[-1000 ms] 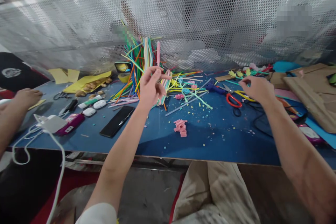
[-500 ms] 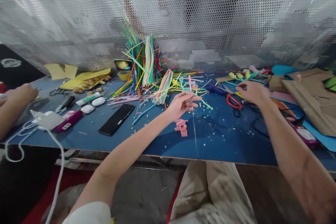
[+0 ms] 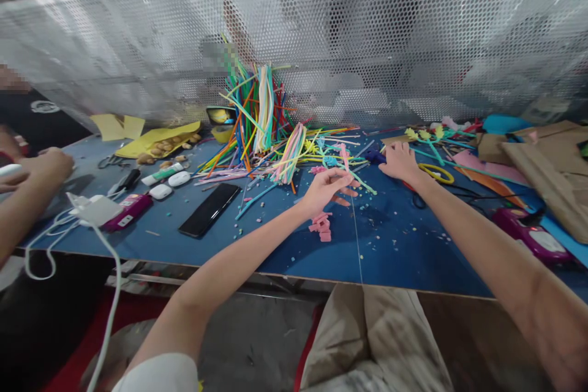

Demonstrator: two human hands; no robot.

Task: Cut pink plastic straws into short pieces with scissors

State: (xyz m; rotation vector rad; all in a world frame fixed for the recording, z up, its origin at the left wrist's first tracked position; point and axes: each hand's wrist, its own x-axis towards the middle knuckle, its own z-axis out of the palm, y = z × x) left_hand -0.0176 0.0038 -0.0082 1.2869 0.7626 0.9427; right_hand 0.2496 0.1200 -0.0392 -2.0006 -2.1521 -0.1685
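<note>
My left hand [image 3: 327,188] hovers low over the blue table [image 3: 275,245], its fingers pinched on a thin pink pipe cleaner [image 3: 344,155]. The cleaner's pink end sticks up past the fingers and a fine wire tail runs down toward the table edge. Just below this hand lies a small heap of cut pink pieces [image 3: 321,226]. My right hand [image 3: 399,162] lies palm down on the table over the red-handled scissors [image 3: 407,184], fingers stretched toward a blue object [image 3: 373,157]. A yellow loop [image 3: 436,173] lies just right of it.
A big pile of coloured pipe cleaners [image 3: 261,116] leans on the perforated metal screen [image 3: 367,43]. A black phone [image 3: 209,217], a white charger [image 3: 94,211] and earbud cases lie at the left, near another person's hand [image 3: 46,165]. Cardboard [image 3: 551,165] and a magenta device [image 3: 528,233] sit at the right.
My left hand brought the pink pipe cleaner down from upright by the pile to low over the table's middle. My right hand slid left onto the scissors.
</note>
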